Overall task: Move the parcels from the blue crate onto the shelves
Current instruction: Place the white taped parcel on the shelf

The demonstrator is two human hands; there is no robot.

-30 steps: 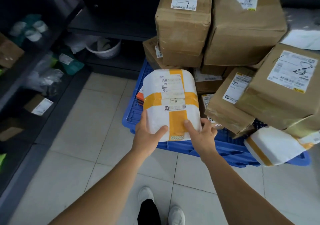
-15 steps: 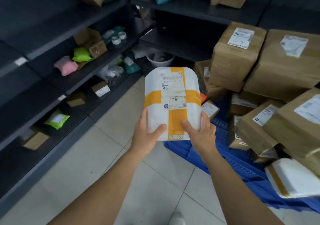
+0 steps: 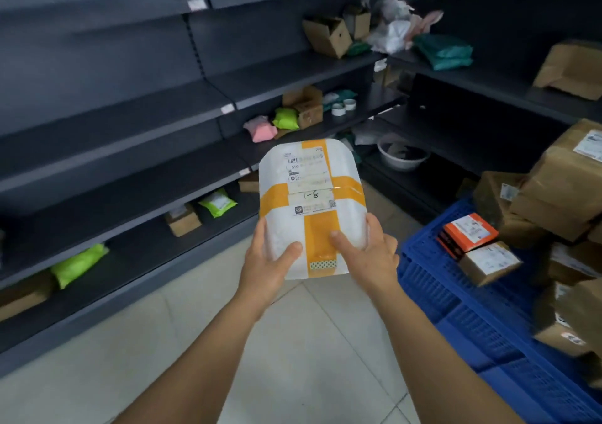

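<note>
Materials and surface finish

White parcel point(image 3: 311, 208): smooth, faintly glossy plastic film crossed by glossy orange tape, with a matt paper label. Shelves point(image 3: 130, 195): dark grey, matt painted metal (as they look). Blue crate point(image 3: 433, 280): moulded plastic with perforated grid walls. Brown boxes point(image 3: 566, 189): matt corrugated cardboard under shiny clear tape. Floor point(image 3: 293, 342): smooth, pale, semi-gloss tiles.

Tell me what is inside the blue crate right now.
In the blue crate lie an orange box, a small brown box beside it, and larger cardboard boxes stacked at its right. What sits under that stack is hidden.
</note>
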